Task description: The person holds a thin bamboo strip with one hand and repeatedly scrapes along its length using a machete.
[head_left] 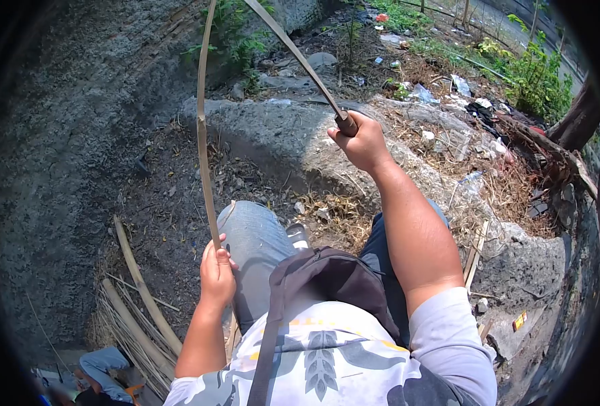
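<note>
My left hand (217,272) is closed round the lower part of a long, narrow bamboo strip (202,149), which rises past the top edge of the view. In my right hand (362,142) is the dark handle of a long, thin-bladed machete (307,68). Its blade slants up and to the left, and the tip lies beyond the top edge. Strip and blade are apart where they show. Below the strip is my bent knee in blue jeans (254,233), and a black bag (334,281) rests against my front.
Bamboo poles and thin strips (141,318) lie on the ground at left, near another person's leg (103,365). A rough wall (63,155) stands at left. Ahead is a stone ledge (266,139), with litter and dry grass at right beside a tree trunk (581,122).
</note>
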Motion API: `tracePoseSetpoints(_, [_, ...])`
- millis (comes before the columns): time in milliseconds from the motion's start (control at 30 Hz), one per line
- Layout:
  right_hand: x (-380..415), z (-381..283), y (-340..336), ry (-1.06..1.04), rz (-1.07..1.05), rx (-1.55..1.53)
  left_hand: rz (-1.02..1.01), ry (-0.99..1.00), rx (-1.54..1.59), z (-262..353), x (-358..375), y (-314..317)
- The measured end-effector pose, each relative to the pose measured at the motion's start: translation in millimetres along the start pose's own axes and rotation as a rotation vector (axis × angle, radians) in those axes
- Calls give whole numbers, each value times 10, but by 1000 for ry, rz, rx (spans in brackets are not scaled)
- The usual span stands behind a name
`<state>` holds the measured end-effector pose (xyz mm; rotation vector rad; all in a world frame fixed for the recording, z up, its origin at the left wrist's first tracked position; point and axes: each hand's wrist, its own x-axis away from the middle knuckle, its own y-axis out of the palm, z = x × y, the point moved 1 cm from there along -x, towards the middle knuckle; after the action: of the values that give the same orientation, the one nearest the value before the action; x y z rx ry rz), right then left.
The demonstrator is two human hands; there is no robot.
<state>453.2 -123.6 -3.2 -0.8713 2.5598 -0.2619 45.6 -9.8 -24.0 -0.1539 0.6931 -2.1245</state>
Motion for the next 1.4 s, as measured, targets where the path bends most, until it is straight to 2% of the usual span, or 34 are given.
tracePoseSetpoints(33, [1, 11, 16, -47, 20, 24, -42, -62, 8, 34, 13, -29])
tracePoseSetpoints(133, [30, -2, 18, -90, -34, 44, -42, -59, -83, 63, 26, -41])
tracePoseSetpoints(167, [33, 7, 29, -174, -26, 30, -53, 9, -162, 7, 17, -52])
tracePoseSetpoints(233, [72, -85, 17, -203, -76, 69, -70, 143, -316, -92, -23, -63])
tracePoseSetpoints(333, [151, -237, 63, -220, -175, 67, -110, 200, -426, -2, -22, -34])
tracePoseSetpoints(433, [220, -312, 170, -298, -250, 58, -141, 199, -472, 159, -31, 3])
tracePoseSetpoints(567, [275, -296, 316, -399, -298, 126, -163, 39, -471, 451, -81, 60])
tracePoseSetpoints(667, [322, -261, 361, -451, -308, 144, -192, 55, -516, 504, -139, 82])
tracePoseSetpoints(933, [341, -366, 375, -329, -444, 188, -250, 35, -507, 448, -80, 193])
tracePoseSetpoints(1067, [341, -359, 434, -378, -477, 153, -229, 1, -517, 473, -80, 172])
tracePoseSetpoints(1200, [382, -436, 457, -332, -464, 146, -247, 36, -492, 419, -94, 148])
tracePoseSetpoints(1300, [382, -385, 468, -356, -466, 143, -324, -31, -508, 517, -103, 113])
tracePoseSetpoints(1400, [373, -369, 453, -316, -507, 135, -296, -58, -572, 539, -124, 85])
